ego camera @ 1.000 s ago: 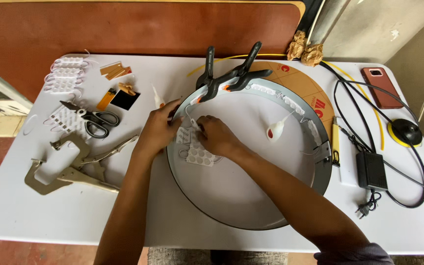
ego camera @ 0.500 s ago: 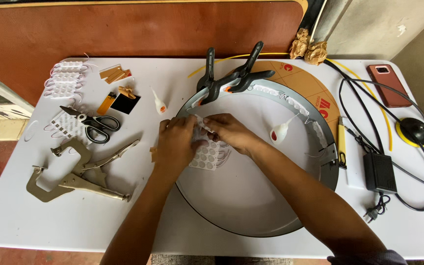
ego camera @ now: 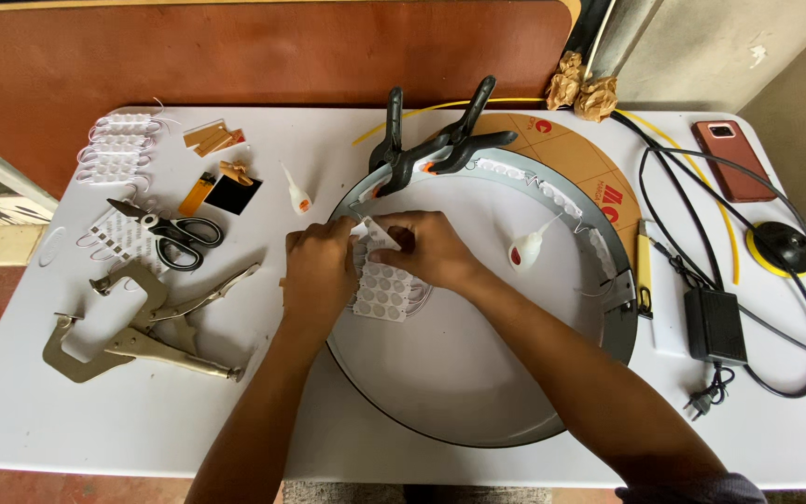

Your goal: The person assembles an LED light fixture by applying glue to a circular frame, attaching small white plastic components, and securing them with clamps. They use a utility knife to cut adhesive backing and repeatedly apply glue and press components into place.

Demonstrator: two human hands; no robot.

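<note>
Both hands met over the left inner edge of the round metal pan (ego camera: 478,392) on the white table (ego camera: 95,420). Left hand (ego camera: 321,271) gripped the sheet of round white pads (ego camera: 386,291) at its left side; right hand (ego camera: 422,247) pinched the sheet's far corner w/ fingertips closed. Sheet lay partly inside the pan, just below the rim. Two black spring clamps (ego camera: 431,140) sat on the far rim. Scissors (ego camera: 174,231) & locking pliers (ego camera: 142,327) lay left; glue bottle (ego camera: 526,247) stood right of the hands
</note>
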